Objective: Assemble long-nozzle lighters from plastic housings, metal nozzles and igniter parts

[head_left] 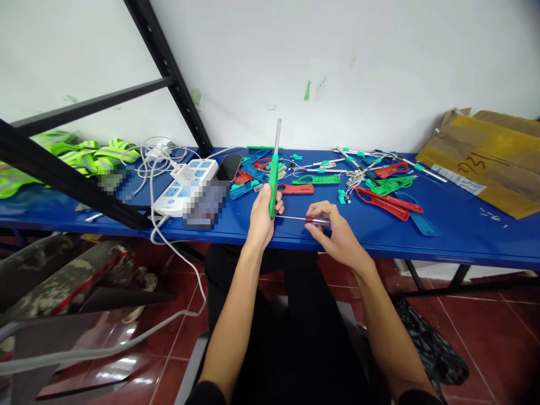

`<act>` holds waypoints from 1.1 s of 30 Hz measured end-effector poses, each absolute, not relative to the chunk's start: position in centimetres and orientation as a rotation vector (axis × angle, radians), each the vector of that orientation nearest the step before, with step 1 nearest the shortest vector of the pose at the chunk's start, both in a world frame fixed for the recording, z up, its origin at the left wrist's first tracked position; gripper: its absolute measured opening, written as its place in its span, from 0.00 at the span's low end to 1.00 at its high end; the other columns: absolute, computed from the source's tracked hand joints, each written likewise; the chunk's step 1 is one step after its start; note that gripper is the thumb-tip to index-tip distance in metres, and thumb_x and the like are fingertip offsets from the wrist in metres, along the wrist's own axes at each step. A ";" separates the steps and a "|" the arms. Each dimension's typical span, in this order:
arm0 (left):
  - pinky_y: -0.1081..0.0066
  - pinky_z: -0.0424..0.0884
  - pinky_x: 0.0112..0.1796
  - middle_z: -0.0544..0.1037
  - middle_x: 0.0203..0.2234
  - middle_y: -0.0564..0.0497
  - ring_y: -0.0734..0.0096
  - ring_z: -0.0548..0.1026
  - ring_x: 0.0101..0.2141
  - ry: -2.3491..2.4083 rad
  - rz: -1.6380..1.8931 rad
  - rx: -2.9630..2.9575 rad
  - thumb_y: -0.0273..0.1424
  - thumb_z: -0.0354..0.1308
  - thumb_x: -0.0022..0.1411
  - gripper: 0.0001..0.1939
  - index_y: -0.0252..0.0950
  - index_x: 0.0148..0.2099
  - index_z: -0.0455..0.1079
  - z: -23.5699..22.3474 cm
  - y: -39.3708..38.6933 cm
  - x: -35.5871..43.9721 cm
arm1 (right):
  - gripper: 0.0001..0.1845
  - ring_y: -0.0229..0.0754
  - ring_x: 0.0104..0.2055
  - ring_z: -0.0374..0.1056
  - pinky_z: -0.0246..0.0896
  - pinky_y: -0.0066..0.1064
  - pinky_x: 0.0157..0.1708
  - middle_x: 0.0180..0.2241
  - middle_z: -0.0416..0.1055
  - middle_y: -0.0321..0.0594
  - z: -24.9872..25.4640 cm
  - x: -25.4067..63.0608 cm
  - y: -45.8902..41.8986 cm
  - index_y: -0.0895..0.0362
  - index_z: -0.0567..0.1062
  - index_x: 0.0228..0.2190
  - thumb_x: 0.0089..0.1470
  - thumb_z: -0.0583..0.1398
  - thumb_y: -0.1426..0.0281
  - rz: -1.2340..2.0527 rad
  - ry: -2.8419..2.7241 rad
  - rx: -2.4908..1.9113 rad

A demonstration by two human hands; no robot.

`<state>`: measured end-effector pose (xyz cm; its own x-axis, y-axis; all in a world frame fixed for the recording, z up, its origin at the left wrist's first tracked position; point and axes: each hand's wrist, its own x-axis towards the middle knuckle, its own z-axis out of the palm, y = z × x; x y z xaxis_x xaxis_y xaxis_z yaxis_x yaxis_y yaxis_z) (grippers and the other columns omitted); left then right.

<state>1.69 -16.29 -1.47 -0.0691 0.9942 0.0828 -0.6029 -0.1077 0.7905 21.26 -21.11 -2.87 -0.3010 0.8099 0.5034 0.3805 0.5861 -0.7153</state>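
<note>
My left hand (263, 212) is closed around a green lighter (274, 183), a long-necked one whose metal tube points up and away from me. In my right hand (333, 228) is a screwdriver (317, 220) with a clear and red handle, gripped between thumb and fingers. Its thin shaft runs left to the lower end of the lighter; whether the tip touches a screw there I cannot tell. Behind my hands lie red, blue and green casing pieces, among them a red casing half (297, 189) and a green casing half (317, 179).
On the blue table (472, 239), metal lighter tubes and wires (358, 160) lie at the back right. A cardboard box (489, 160) stands at the far right. Leftward are a power strip (185, 188), a dark phone (230, 167), white cables, yellow-green reflective vests (95, 154) and a black frame post (181, 84).
</note>
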 end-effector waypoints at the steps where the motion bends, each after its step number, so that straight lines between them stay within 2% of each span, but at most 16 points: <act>1: 0.75 0.64 0.27 0.69 0.29 0.54 0.78 0.64 0.25 0.692 1.550 0.762 0.51 0.71 0.68 0.25 0.36 0.36 0.70 -1.4 -16.3 1.7 | 0.10 0.48 0.46 0.77 0.73 0.38 0.46 0.51 0.78 0.46 -2.9 21.3 -21.1 0.50 0.71 0.50 0.72 0.62 0.60 0.610 -1.894 -0.945; 3: 0.74 0.65 0.27 0.69 0.29 0.54 0.78 0.64 0.25 0.702 1.550 0.763 0.51 0.71 0.68 0.25 0.36 0.36 0.71 -1.4 -16.3 1.7 | 0.09 0.49 0.46 0.79 0.73 0.39 0.46 0.46 0.81 0.44 -3.0 21.4 -21.1 0.50 0.74 0.46 0.72 0.63 0.59 0.604 -1.857 -0.991; 6: 0.74 0.64 0.26 0.69 0.29 0.54 0.78 0.64 0.24 0.713 1.536 0.770 0.51 0.71 0.68 0.25 0.35 0.36 0.71 -1.4 -16.3 1.7 | 0.14 0.48 0.35 0.78 0.69 0.37 0.36 0.35 0.82 0.40 -3.1 21.2 -21.1 0.51 0.77 0.42 0.70 0.65 0.54 0.544 -1.800 -1.132; 8: 0.75 0.63 0.26 0.69 0.28 0.54 0.79 0.63 0.24 0.715 1.527 0.768 0.52 0.71 0.68 0.25 0.35 0.36 0.70 -1.4 -16.2 1.7 | 0.18 0.45 0.28 0.73 0.64 0.36 0.32 0.26 0.77 0.36 -3.0 20.9 -21.1 0.51 0.76 0.37 0.72 0.62 0.51 0.497 -1.816 -1.194; 10: 0.75 0.62 0.25 0.69 0.28 0.54 0.80 0.63 0.24 0.717 1.532 0.763 0.52 0.72 0.67 0.25 0.35 0.36 0.70 -1.4 -16.2 1.7 | 0.20 0.43 0.25 0.69 0.60 0.36 0.32 0.22 0.72 0.34 -2.7 20.8 -21.0 0.51 0.73 0.34 0.74 0.58 0.51 0.462 -1.860 -1.216; 12: 0.76 0.61 0.25 0.69 0.28 0.55 0.80 0.63 0.24 0.720 1.544 0.757 0.52 0.72 0.66 0.26 0.35 0.36 0.69 -1.4 -16.1 1.7 | 0.17 0.43 0.26 0.68 0.60 0.36 0.32 0.26 0.73 0.35 -2.5 20.8 -21.0 0.51 0.72 0.38 0.74 0.58 0.53 0.483 -1.886 -1.188; 15: 0.76 0.61 0.25 0.69 0.28 0.54 0.80 0.63 0.24 0.717 1.539 0.740 0.51 0.72 0.67 0.25 0.35 0.36 0.69 -1.3 -16.2 1.7 | 0.13 0.41 0.29 0.70 0.64 0.35 0.33 0.40 0.78 0.40 -2.4 21.0 -21.1 0.51 0.69 0.48 0.72 0.61 0.56 0.603 -1.887 -1.085; 17: 0.76 0.61 0.24 0.69 0.28 0.54 0.80 0.63 0.24 0.715 1.535 0.720 0.51 0.72 0.68 0.25 0.36 0.36 0.69 -1.1 -16.2 1.7 | 0.12 0.42 0.31 0.71 0.67 0.35 0.34 0.44 0.78 0.43 -2.6 21.1 -21.1 0.50 0.68 0.49 0.72 0.60 0.58 0.650 -1.875 -1.044; 21: 0.77 0.61 0.24 0.69 0.28 0.54 0.80 0.63 0.24 0.710 1.543 0.694 0.51 0.72 0.67 0.25 0.36 0.35 0.68 -1.0 -16.2 1.7 | 0.10 0.46 0.36 0.75 0.69 0.36 0.36 0.39 0.80 0.42 -2.9 21.1 -20.9 0.50 0.70 0.46 0.72 0.61 0.58 0.631 -1.848 -1.068; 24: 0.76 0.62 0.25 0.69 0.28 0.54 0.80 0.63 0.24 0.704 1.543 0.722 0.51 0.73 0.66 0.25 0.36 0.35 0.69 -1.2 -16.2 1.6 | 0.13 0.45 0.30 0.73 0.64 0.35 0.34 0.31 0.77 0.38 -2.9 20.9 -20.9 0.50 0.72 0.40 0.73 0.60 0.55 0.553 -1.864 -1.132; 28: 0.75 0.62 0.25 0.68 0.28 0.54 0.79 0.63 0.24 0.700 1.514 0.795 0.50 0.73 0.66 0.25 0.36 0.36 0.69 -1.5 -16.3 1.7 | 0.22 0.42 0.24 0.66 0.56 0.36 0.31 0.22 0.68 0.34 -2.7 20.7 -20.9 0.50 0.67 0.31 0.78 0.53 0.54 0.470 -1.892 -1.211; 30: 0.75 0.61 0.25 0.68 0.28 0.55 0.79 0.62 0.24 0.691 1.511 0.803 0.50 0.73 0.66 0.24 0.36 0.36 0.69 -1.5 -16.3 1.7 | 0.19 0.42 0.26 0.67 0.58 0.36 0.31 0.26 0.71 0.35 -2.5 20.8 -20.9 0.50 0.69 0.35 0.77 0.54 0.55 0.512 -1.880 -1.192; 33: 0.75 0.60 0.25 0.67 0.28 0.55 0.79 0.62 0.24 0.688 1.512 0.786 0.50 0.72 0.66 0.25 0.36 0.36 0.68 -1.4 -16.3 1.8 | 0.12 0.44 0.35 0.74 0.66 0.35 0.35 0.43 0.79 0.41 -2.4 21.2 -20.9 0.50 0.71 0.47 0.73 0.60 0.56 0.616 -1.855 -1.088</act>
